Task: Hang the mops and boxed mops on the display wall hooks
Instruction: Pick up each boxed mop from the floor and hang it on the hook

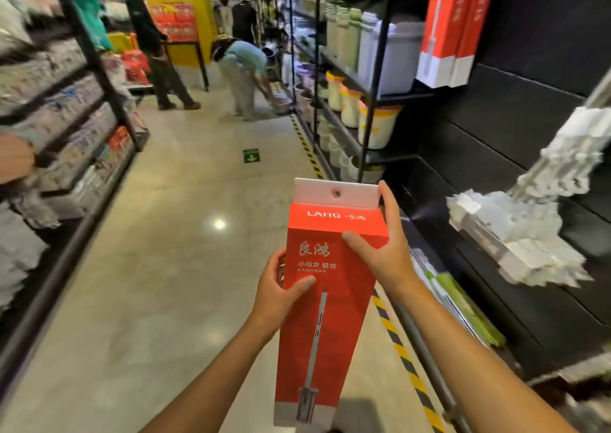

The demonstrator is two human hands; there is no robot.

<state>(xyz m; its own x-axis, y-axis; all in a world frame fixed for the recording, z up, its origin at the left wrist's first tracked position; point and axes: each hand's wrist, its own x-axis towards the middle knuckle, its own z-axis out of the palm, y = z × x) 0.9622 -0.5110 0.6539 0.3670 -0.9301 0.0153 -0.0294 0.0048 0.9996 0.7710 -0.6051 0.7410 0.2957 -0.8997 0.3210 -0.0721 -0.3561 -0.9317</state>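
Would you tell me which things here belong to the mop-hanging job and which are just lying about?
Job: red boxed mop, held by left hand and right hand; hung boxed mops; white mop; display wall.
Lying about: buckets; green floor sticker.

Both hands — left hand (279, 295), right hand (380, 247) — grip the red boxed mop (325, 317) upright.

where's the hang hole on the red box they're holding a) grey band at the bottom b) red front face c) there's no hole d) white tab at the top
d: the hole sits in the white tab atop the box, held by the left hand and right hand.
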